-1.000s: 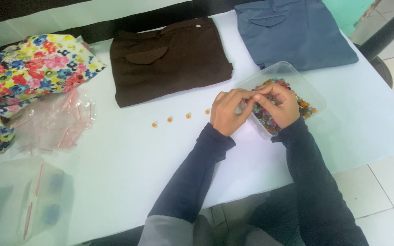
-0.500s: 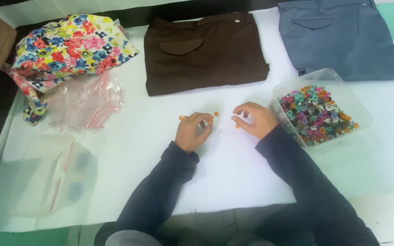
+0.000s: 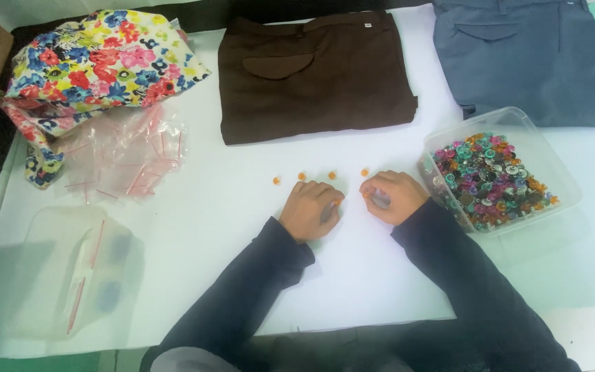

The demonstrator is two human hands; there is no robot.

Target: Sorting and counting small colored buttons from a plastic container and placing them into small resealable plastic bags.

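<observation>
Orange beads are lying in a short row on the white surface; both hands are now resting beside them, away from the bead tub; left hand and right hand are curling their fingers, each pinching something small.

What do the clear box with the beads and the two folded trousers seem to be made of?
The clear box looks like thin transparent plastic: the colourful beads show through its glossy wall. The brown trousers and blue trousers look like matte woven cloth, probably cotton, with stitched pocket flaps and soft folds; the exact fibre cannot be told.
</observation>
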